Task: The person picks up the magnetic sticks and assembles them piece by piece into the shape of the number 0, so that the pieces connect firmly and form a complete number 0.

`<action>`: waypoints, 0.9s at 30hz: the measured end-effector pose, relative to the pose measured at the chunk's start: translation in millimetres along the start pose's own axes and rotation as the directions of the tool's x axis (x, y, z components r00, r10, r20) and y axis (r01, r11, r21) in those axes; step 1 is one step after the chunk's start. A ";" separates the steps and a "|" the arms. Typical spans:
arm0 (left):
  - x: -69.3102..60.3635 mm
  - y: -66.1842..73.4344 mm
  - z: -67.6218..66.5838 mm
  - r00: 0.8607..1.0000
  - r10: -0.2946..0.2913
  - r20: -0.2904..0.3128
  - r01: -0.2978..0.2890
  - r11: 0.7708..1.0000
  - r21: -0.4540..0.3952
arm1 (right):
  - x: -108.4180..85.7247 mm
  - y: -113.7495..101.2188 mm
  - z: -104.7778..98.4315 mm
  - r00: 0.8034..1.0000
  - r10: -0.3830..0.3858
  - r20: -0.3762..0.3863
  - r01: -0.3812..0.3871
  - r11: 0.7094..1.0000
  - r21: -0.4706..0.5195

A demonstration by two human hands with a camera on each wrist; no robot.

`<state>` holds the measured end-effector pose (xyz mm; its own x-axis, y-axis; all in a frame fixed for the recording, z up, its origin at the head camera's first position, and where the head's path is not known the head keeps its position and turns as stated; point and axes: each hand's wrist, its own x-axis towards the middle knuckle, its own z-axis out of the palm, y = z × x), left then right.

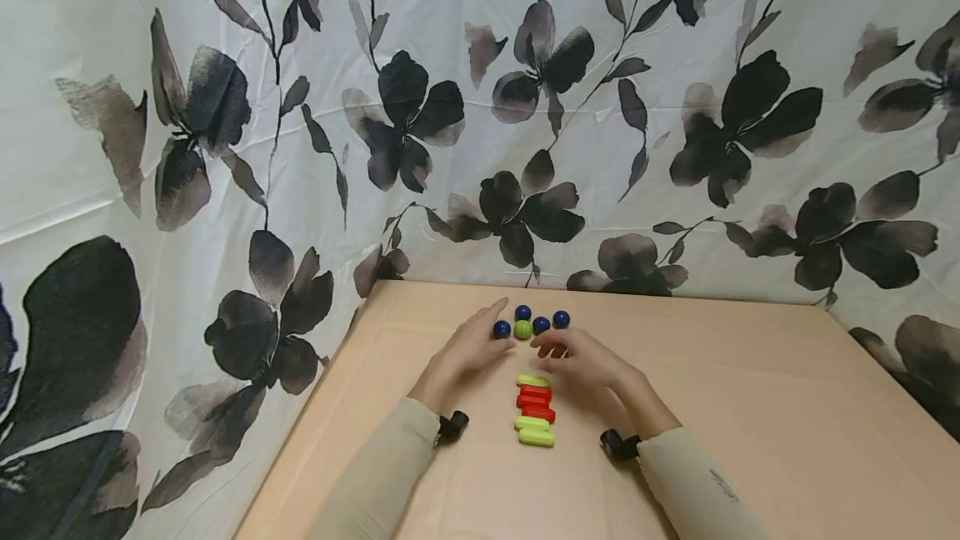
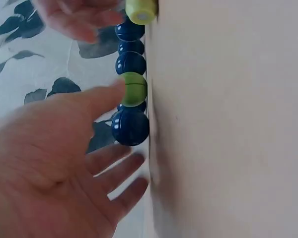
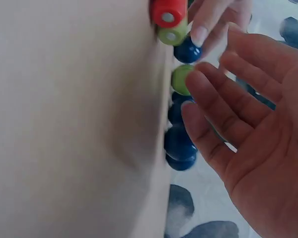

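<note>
Several glossy dark blue balls (image 1: 561,319) and one green ball (image 1: 522,329) lie grouped near the far edge of the table. My left hand (image 1: 471,346) is beside the leftmost blue ball (image 2: 130,127), its fingers extended. In the left wrist view its thumb overlaps the green ball; contact is unclear. My right hand (image 1: 581,358) hovers just in front of the balls, fingers loosely bent and holding nothing. Nearer to me, between the forearms, red pegs (image 1: 533,402) and lime-green pegs (image 1: 536,437) lie crosswise in a column.
A light wooden table (image 1: 750,407) spreads out beneath the hands. Behind it and along the left side hangs a white cloth (image 1: 465,140) printed with dark flowers. Black wrist cameras (image 1: 618,445) sit at both sleeve cuffs.
</note>
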<state>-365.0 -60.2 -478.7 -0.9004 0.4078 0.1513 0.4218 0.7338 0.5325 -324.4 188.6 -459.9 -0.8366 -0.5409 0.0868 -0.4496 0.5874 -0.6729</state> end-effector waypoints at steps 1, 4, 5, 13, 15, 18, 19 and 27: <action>1.7 -1.6 1.3 1.000 0.012 -0.001 -0.012 1.000 -0.013 | 1.3 0.1 1.5 0.999 0.003 0.032 -0.003 1.000 0.006; 4.0 -4.6 3.9 0.999 0.042 -0.007 -0.042 0.998 -0.042 | 4.9 1.6 5.4 0.994 0.007 0.109 -0.011 0.999 0.041; 4.3 -5.3 4.4 0.999 0.044 -0.009 -0.044 0.998 -0.044 | 5.6 1.3 6.5 0.992 0.009 0.127 -0.015 0.999 0.052; 1.1 -10.3 5.5 0.998 0.052 -0.043 -0.055 0.994 -0.092 | 7.5 -0.2 11.9 0.987 0.001 0.159 -0.007 0.999 0.038; -0.1 -10.8 5.0 0.997 0.055 -0.045 -0.060 0.993 -0.098 | 7.7 -0.2 12.5 0.990 0.012 0.140 -0.014 1.000 0.014; -1.3 -10.7 4.3 0.998 0.061 -0.034 -0.065 0.991 -0.121 | 7.5 0.0 12.6 0.994 0.035 0.102 -0.032 0.999 -0.032; -1.8 -10.7 4.3 0.998 0.063 -0.029 -0.066 0.989 -0.130 | 7.3 0.3 12.5 0.995 0.041 0.088 -0.036 0.998 -0.050; -6.3 -14.1 7.9 0.998 0.056 -0.002 -0.055 0.963 -0.265 | 3.6 1.7 12.0 0.997 0.062 0.040 -0.056 0.989 -0.139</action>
<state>-364.5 -68.8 -493.8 -0.8755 0.4474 0.1825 0.4273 0.5404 0.7248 -324.4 180.5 -469.5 -0.8496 -0.5272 0.0151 -0.4412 0.6948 -0.5681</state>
